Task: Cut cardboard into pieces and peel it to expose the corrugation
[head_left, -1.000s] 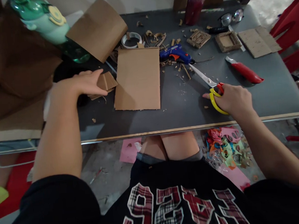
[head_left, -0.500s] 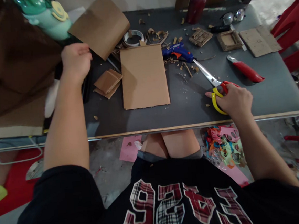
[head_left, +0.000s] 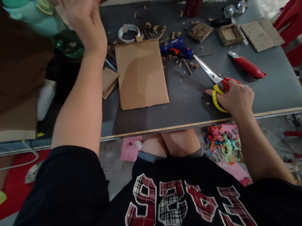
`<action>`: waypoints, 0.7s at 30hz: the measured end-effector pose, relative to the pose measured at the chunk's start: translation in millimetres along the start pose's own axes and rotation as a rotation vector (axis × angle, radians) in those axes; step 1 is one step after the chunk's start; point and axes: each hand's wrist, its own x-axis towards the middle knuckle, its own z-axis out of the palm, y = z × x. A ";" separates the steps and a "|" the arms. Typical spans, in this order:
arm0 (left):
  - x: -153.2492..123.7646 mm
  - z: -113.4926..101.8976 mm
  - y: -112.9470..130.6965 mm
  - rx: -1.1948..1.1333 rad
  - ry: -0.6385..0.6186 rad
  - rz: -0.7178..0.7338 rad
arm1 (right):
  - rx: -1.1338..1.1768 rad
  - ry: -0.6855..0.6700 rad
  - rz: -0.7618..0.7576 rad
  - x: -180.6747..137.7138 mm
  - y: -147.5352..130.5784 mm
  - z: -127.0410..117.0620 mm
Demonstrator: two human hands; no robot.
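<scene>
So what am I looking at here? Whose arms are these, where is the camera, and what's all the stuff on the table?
No machine here: these are a person's own two arms, filmed by a camera worn on their head, looking down. The right hand grips scissors on the grey table. The left hand is raised near a green bottle; whether it holds anything is unclear. On the table lie a cardboard sheet, a blue glue gun, a red-handled knife, a tape roll and glasses.
</scene>
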 end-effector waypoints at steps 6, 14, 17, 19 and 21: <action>-59.8 22.2 30.0 -0.037 -0.026 0.027 | 0.045 -0.031 -0.020 -0.8 0.3 -4.5; -71.1 9.0 5.5 0.418 0.155 -0.410 | -0.048 0.011 0.044 3.7 -1.0 3.0; -78.9 23.8 -1.5 0.333 0.079 -0.425 | -0.070 0.004 -0.015 8.7 0.7 5.4; -74.7 35.6 -10.6 0.172 0.047 -0.354 | -0.076 -0.013 -0.051 10.7 2.2 5.1; -63.4 43.8 -21.8 -0.036 0.003 -0.293 | -0.069 -0.019 -0.077 11.0 3.7 4.2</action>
